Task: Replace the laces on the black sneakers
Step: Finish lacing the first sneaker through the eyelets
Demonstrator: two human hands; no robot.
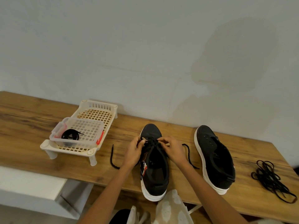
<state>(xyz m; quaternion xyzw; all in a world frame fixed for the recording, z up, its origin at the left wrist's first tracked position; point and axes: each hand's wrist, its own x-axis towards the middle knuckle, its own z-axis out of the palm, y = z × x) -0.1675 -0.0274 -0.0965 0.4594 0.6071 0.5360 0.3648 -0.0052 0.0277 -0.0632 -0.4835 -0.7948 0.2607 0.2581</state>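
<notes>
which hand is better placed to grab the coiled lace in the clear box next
Left, probably. The left hand works the near sneaker on the side facing the box; the right hand would have to cross over.

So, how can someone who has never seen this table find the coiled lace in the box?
On the wooden table, at its left, stands a cream grid rack. A clear plastic box sits on it, and the coiled black lace lies inside. Unlike the loose tangle of laces at the right, it is neatly wound and contained.

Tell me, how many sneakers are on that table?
2: one sneaker sits in the middle between both hands, the other sneaker lies unlaced to its right. None seems hidden.
</notes>
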